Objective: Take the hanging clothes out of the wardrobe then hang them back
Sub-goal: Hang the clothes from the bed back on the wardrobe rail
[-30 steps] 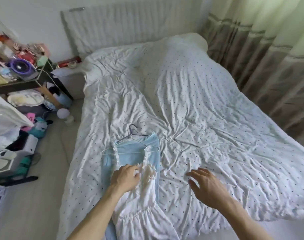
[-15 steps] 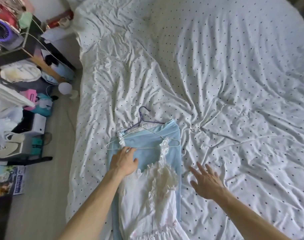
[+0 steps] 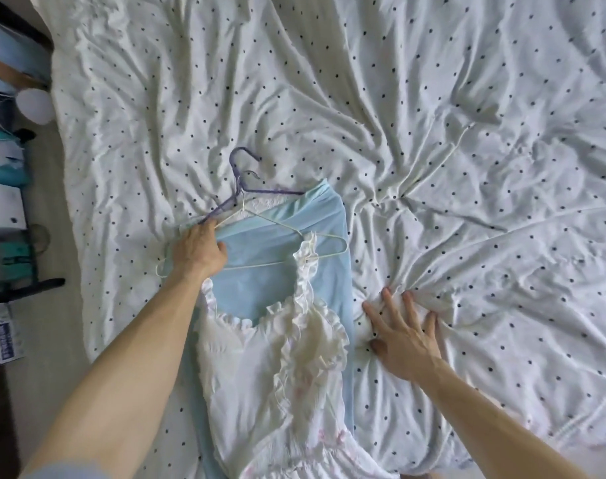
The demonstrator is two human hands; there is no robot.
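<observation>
A white dress [image 3: 277, 385] with ruffled straps lies on the bed [image 3: 433, 133], on top of a light blue garment [image 3: 284, 236]. The dress hangs on a white wire hanger [image 3: 287, 233], and its right strap loops over the hanger's right shoulder. A purple hanger [image 3: 241, 188] lies just above, its hook pointing toward the head of the bed; its right arm goes under the top edge of the blue garment.

The left hand [image 3: 199, 252] is closed over the left ends of both hangers, where they meet the cloth. The fingers are curled under, so I cannot tell exactly which wire they grip. The left strap of the dress is hidden behind this hand and wrist. The right hand [image 3: 403, 335] lies flat and open on the bed sheet, just beside the blue garment, with fingers spread; it holds nothing, and the sheet bunches into folds at the fingertips.

The lower part of the dress and the blue garment is cut off by the bottom edge. Some pink marks low on the dress are too blurred to make out.

The sheet is white with dark dots and much wrinkled. At the left, on the floor [image 3: 52, 236], stand a white round object [image 3: 35, 105], a white box [image 3: 4, 209], teal items [image 3: 4, 167] and a printed paper [image 3: 4, 333], all partly cut off.
</observation>
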